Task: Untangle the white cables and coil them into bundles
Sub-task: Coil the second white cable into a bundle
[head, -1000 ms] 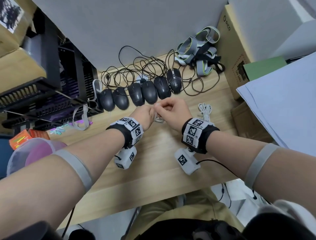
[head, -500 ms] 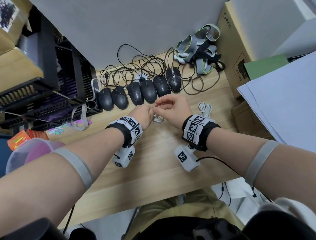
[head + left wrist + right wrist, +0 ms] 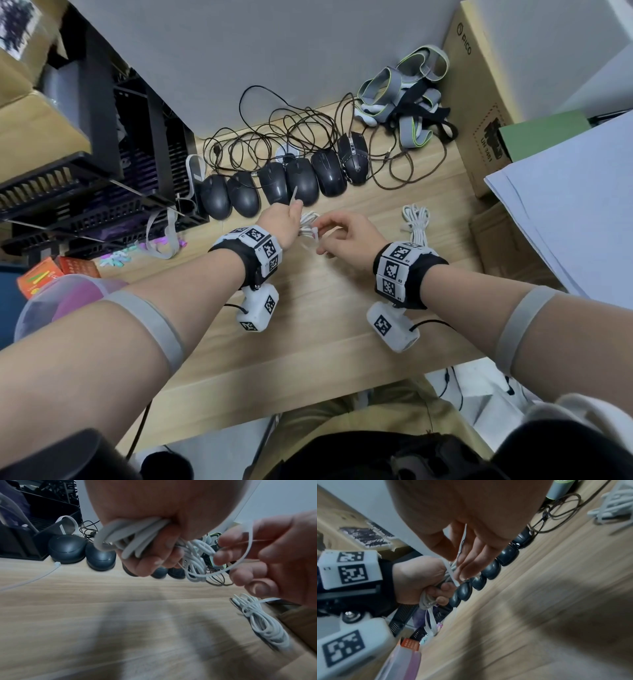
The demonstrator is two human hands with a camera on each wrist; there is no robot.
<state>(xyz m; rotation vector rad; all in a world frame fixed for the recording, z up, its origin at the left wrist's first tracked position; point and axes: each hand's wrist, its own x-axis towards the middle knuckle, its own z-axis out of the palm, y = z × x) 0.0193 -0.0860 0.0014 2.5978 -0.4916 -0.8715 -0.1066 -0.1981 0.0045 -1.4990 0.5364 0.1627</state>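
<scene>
Left hand (image 3: 284,222) is fisted tight around the coiled white cable (image 3: 137,536), holding it just above the desk (image 3: 308,325) so the loops can't spring apart. Right hand (image 3: 346,236) pinches a flat white tie (image 3: 243,555), probably to wrap the coil. One finished bundle (image 3: 416,222) already lies off to the right.

Left hand (image 3: 154,524) grips coiled white cable (image 3: 137,536); right hand (image 3: 274,555) pinches tie (image 3: 247,545).
</scene>
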